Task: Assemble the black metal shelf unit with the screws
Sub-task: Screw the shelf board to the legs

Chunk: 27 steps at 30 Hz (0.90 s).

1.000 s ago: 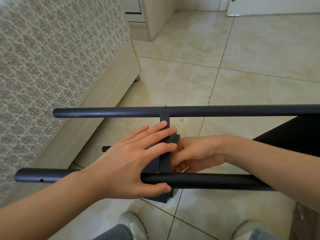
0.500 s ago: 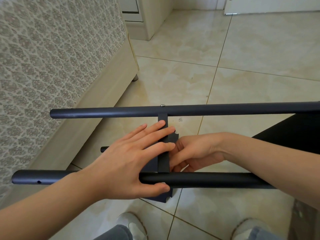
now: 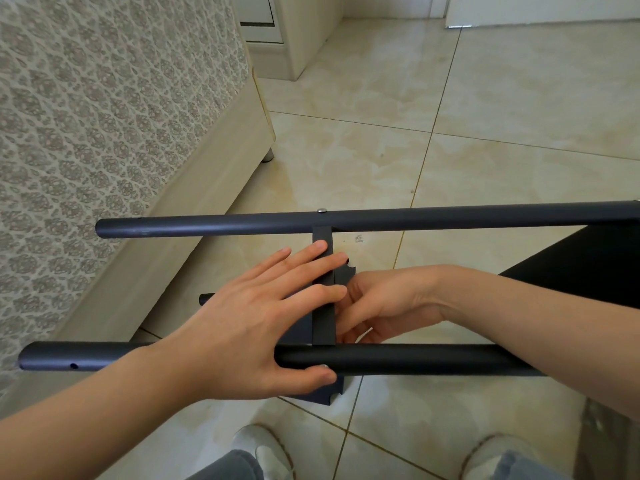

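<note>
The black shelf unit lies on its side before me. Its far tube [image 3: 450,220] and near tube [image 3: 415,362] run left to right, with the edge of a black shelf panel [image 3: 323,317] spanning between them. A silver screw head [image 3: 322,211] sits on the far tube above that panel. My left hand [image 3: 256,323] lies flat with straight fingers on the panel, thumb under the near tube. My right hand [image 3: 384,303] reaches in from the right behind the panel edge, fingers curled; what they hold is hidden. Another black shelf [image 3: 588,265] shows at right.
A bed with a patterned mattress [image 3: 104,133] and beige frame [image 3: 207,188] runs along the left. Beige tiled floor [image 3: 450,98] stretches ahead to a white cabinet [image 3: 304,32]. My two shoes [image 3: 266,452] stand below the near tube.
The view has shifted slightly; both hands stay in the same place on the panel, with no visible movement of the shelf.
</note>
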Each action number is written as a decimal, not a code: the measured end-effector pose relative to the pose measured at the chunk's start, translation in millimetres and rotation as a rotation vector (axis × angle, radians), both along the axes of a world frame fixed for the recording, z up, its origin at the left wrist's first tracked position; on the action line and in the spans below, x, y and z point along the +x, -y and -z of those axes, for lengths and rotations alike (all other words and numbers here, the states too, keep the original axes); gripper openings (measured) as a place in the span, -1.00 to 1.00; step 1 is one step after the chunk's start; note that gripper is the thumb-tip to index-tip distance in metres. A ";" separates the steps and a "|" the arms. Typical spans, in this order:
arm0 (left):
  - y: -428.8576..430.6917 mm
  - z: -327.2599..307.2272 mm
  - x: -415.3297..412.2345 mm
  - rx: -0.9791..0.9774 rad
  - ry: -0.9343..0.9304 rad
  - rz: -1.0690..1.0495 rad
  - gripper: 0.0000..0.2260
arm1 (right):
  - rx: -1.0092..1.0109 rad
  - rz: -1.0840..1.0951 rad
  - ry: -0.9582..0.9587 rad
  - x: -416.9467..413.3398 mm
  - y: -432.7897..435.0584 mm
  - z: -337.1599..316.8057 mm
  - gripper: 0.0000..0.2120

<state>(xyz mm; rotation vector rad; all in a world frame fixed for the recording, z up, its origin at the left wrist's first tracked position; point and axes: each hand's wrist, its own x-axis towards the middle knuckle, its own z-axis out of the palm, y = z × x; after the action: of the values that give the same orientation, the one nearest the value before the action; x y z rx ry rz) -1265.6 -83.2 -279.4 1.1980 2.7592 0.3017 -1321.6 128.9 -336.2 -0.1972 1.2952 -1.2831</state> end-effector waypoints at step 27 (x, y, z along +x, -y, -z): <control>0.3 1.7 1.2 0.010 -0.012 0.012 -0.36 | 0.032 -0.033 -0.047 3.2 1.3 -3.9 -0.74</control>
<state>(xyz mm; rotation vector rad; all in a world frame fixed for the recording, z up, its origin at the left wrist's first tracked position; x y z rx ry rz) -1264.4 -83.5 -281.1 1.2226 2.7627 0.3077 -1318.4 127.5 -332.3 -0.2264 1.3468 -1.2350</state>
